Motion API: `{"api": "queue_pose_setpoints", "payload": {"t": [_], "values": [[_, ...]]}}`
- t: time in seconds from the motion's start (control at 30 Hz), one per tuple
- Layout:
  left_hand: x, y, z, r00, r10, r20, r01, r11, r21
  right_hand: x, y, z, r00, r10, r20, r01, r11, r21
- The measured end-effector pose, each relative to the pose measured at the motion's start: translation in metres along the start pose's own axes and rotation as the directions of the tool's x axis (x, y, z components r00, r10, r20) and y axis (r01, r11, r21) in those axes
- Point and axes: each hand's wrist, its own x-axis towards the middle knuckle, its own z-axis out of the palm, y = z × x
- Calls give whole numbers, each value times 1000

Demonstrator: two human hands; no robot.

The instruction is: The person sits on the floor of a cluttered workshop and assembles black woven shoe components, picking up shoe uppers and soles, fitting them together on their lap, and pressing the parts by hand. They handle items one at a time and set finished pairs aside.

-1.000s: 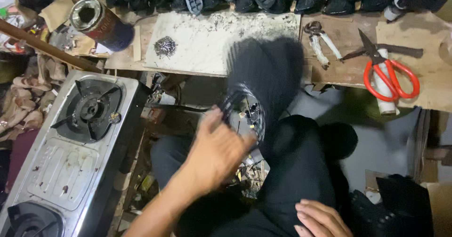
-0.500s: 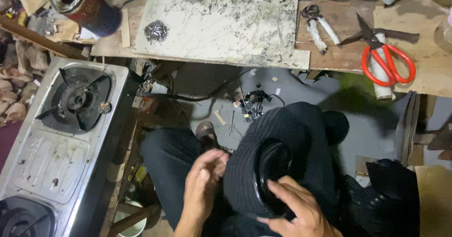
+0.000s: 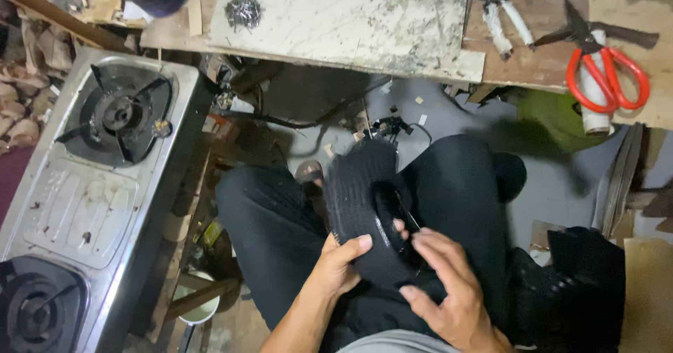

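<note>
Risk first, as a judgement: black ribbed shoe upper (image 3: 368, 206) balanced on the lap, over dark trousers (image 3: 280, 234), with little contrast between the two, so a slip of the grip likely to drop it down past the knees toward the cluttered floor (image 3: 449, 114) beyond the shoe. Cause: a hold by thumb and fingertips only, on a soft, yielding wall. Second risk: fingers working at the shoe's opening, where something thin and shiny seems to sit; too small to tell what, but a possible pinch or prick if pushed blindly.

Left hand (image 3: 336, 265) curled partly closed just below the shoe, thumb pressed on the outer ribbed side, fingers wrapped behind and out of sight. Right hand (image 3: 449, 290) beside the shoe's opening, loosely open, fingertips (image 3: 401, 225) touching the rim of the opening; holding nothing that can be made out.

Shoe resting between both hands, upright on its edge, opening facing the right hand.

Well beyond the shoe, a table (image 3: 533, 51) with a pale stained slab (image 3: 350, 16), red-handled scissors (image 3: 606, 72) and white-handled pliers (image 3: 501, 13). Well off to the shoe's left-hand side, a steel gas stove (image 3: 91, 185), unlit.
</note>
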Motion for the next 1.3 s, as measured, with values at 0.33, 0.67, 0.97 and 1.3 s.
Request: {"api": "queue_pose_setpoints", "payload": {"t": [0.33,0.67,0.97,1.3], "values": [[4,-20,-13,999,7,-53,-15,988,-151,-35,40,8,978,62,-200,-77,995,-66],[19,-23,-43,924,93,-371,-101,995,-3,-51,74,-57,879,454,-147,79,166,983],[11,-42,-48,918,21,-395,-68,992,-106,-69,87,-33,786,610,-103,-157,358,920],[8,-49,-52,929,76,-362,-81,997,1,-89,111,-24,847,517,-125,-153,462,874]]}}
